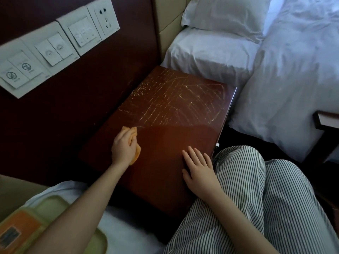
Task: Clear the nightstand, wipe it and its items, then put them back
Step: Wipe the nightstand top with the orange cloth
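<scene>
The dark red wooden nightstand [168, 129] fills the middle of the head view, its bare top streaked with wet wipe marks on the far half. An orange cloth [134, 143] lies on the top near the left edge, and my left hand [124, 146] lies over it with fingers curled round it. My right hand [198, 167] rests flat on the near right part of the top, fingers straight and spread, holding nothing.
A green tray [55, 206] holding an orange item [22, 228] lies on white bedding at the lower left. Wall switches and a socket [55, 50] sit on the dark panel behind. A white bed and pillow [227, 17] stand at the right. My striped-trousered legs [256, 198] press against the nightstand's near right edge.
</scene>
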The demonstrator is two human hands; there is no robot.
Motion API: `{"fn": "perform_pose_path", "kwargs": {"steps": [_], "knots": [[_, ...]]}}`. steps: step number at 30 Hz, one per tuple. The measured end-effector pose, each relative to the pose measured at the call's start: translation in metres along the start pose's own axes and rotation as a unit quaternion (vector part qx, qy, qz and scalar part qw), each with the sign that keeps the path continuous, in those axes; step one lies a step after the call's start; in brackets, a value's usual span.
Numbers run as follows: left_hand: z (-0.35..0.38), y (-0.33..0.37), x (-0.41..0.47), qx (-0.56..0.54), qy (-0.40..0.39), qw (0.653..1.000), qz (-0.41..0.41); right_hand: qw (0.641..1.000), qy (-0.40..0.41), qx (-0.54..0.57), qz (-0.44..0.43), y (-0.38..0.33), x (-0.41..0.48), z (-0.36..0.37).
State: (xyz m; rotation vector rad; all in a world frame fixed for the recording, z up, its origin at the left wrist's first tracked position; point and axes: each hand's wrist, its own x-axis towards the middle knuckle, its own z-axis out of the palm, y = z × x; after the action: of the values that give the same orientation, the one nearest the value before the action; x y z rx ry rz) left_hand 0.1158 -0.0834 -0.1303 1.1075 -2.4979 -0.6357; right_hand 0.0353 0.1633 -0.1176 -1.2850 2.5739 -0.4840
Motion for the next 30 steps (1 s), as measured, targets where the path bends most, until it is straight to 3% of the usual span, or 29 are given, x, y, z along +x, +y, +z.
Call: {"fn": "perform_pose_path", "kwargs": {"steps": [5, 8, 12, 17, 19, 22, 26, 28, 30], "knots": [[-0.016, -0.016, -0.037, -0.036, -0.097, 0.983, 0.154, 1.000, -0.010, 0.010, 0.000, 0.000, 0.001, 0.000], [-0.037, -0.044, -0.037, -0.021, -0.110, 0.977, 0.181, 1.000, -0.020, -0.005, -0.006, 0.001, 0.002, 0.001], [-0.040, -0.058, -0.009, 0.017, -0.021, 0.998, 0.051, 0.999, -0.032, -0.007, -0.031, 0.000, 0.003, 0.001], [-0.012, -0.013, 0.017, 0.019, 0.053, 0.991, -0.119, 1.000, -0.015, 0.015, -0.011, 0.004, 0.004, -0.002], [0.001, 0.007, 0.015, 0.014, 0.037, 0.995, -0.090, 1.000, -0.021, 0.019, -0.010, 0.004, 0.004, -0.002], [0.009, 0.021, -0.007, -0.008, -0.040, 0.998, 0.042, 0.999, -0.026, 0.021, -0.015, 0.002, 0.004, -0.002], [-0.017, -0.006, -0.046, -0.022, -0.152, 0.967, 0.205, 0.999, -0.031, 0.020, -0.028, 0.001, 0.006, 0.001], [-0.031, -0.028, -0.045, -0.024, -0.137, 0.972, 0.192, 0.999, -0.032, 0.016, -0.028, 0.002, 0.008, 0.001], [-0.036, -0.043, -0.031, -0.014, -0.081, 0.989, 0.119, 0.999, -0.038, 0.011, -0.019, 0.003, 0.009, -0.001]]}}
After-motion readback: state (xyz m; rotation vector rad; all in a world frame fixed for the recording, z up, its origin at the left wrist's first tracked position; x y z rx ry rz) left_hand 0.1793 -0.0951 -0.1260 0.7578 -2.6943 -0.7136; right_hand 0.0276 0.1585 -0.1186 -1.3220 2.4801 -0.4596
